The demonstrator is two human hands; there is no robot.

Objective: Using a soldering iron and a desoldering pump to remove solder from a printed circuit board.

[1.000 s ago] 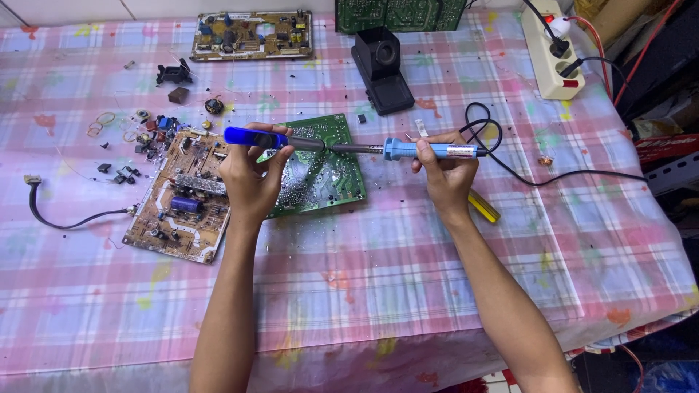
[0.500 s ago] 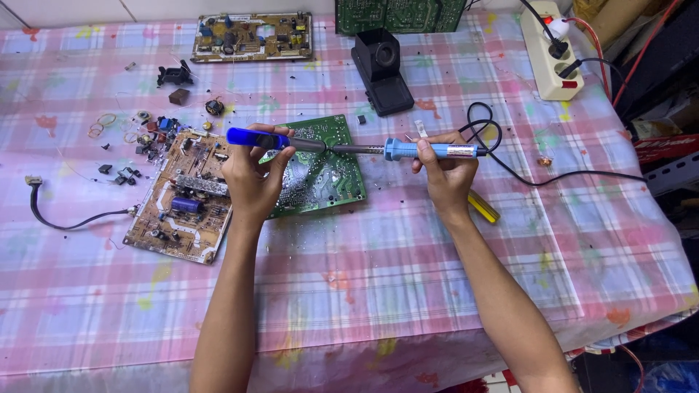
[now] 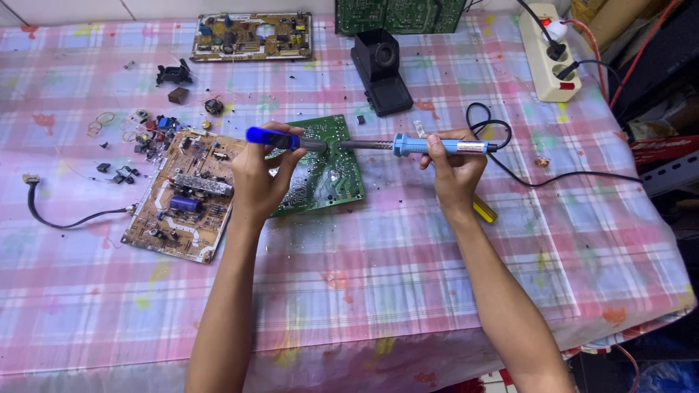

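1. green circuit board (image 3: 320,171) lies flat on the checked tablecloth (image 3: 408,276), between both hands; it looks stiff, thin, light and likely fragile, best held by its bare edges.
2. left hand (image 3: 258,178) has its fingers wrapped around a dark blue desoldering pump (image 3: 280,140), tip pointing at the board's upper edge.
3. right hand (image 3: 455,171) grips the light blue handle of a soldering iron (image 3: 422,145); its metal tip meets the pump's tip over the board and is probably hot, so only the handle is safe.
4. a brown circuit board (image 3: 186,196) lies just left of the green one.
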